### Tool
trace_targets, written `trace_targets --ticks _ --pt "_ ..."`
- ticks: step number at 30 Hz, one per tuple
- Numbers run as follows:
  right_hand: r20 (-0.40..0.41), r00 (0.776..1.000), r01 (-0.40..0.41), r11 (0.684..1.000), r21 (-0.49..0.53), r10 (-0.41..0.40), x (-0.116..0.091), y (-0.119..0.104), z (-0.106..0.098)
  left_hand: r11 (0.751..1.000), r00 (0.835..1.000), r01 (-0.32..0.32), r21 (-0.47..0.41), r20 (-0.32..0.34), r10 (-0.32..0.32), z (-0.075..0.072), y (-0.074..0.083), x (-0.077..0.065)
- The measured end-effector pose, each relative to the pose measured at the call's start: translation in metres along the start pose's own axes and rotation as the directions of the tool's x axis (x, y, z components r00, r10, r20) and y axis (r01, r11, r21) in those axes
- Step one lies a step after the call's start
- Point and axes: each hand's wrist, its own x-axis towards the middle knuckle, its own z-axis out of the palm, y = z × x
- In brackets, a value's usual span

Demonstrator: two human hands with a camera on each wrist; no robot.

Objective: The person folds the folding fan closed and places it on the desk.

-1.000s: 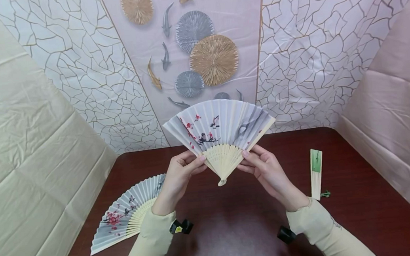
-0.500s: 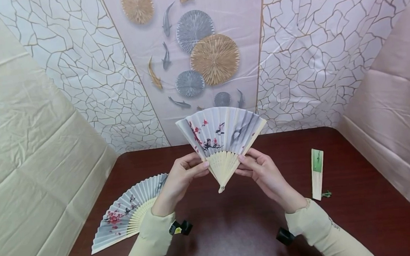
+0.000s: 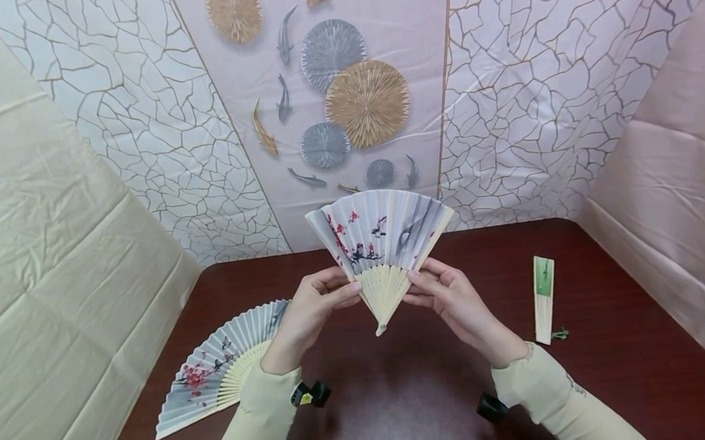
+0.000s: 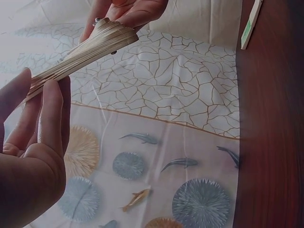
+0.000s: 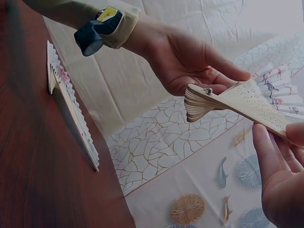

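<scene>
A folding fan (image 3: 384, 235) with pale ribs, red blossoms and small dark birds is held up, partly spread, above the middle of the table. My left hand (image 3: 312, 311) pinches its left outer rib between thumb and fingers. On the opposite edge, my right hand (image 3: 456, 301) pinches the right outer rib the same way. The pivot end points down toward me, between both hands. In the right wrist view, the stacked rib ends (image 5: 197, 102) spread out near the rivet. The left wrist view shows the ribs (image 4: 90, 52) nearly edge-on.
A second, widely spread fan (image 3: 215, 366) with similar blossoms lies on the left of the dark red table (image 3: 402, 407), partly behind my left forearm. A closed green fan (image 3: 544, 298) with a green tassel lies at the right. Patterned cloth (image 3: 504, 100) hangs behind.
Both hands have drawn a little closer together, and the held fan has become narrower. It has also come down slightly. The fans on the table have stayed put.
</scene>
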Motion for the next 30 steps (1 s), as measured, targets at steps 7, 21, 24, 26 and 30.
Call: trace_targets --ticks 7,21,24,26,30 --pt "0.005 1.000 -0.020 1.000 -0.019 0.020 -0.001 0.001 0.000 0.999 1.000 0.016 0.046 -0.011 -0.015 0.000 -0.003 0.001" --pt "0.014 0.996 -0.090 0.994 -0.055 0.091 -0.001 -0.001 0.001 0.998 0.999 0.045 0.048 0.018 -0.046 0.002 -0.010 0.001" --pt "0.014 0.996 -0.092 0.994 -0.061 0.093 -0.001 0.000 0.001 0.997 0.998 0.056 0.048 0.017 -0.057 0.002 -0.010 0.001" --pt "0.016 0.996 -0.090 0.994 -0.065 0.091 0.000 0.001 0.002 0.997 0.998 0.059 0.052 0.015 -0.059 0.002 -0.010 0.001" --pt "0.019 0.995 -0.092 0.993 -0.073 0.093 0.001 0.003 0.002 0.996 0.998 0.065 0.056 0.014 -0.065 0.003 -0.011 0.000"
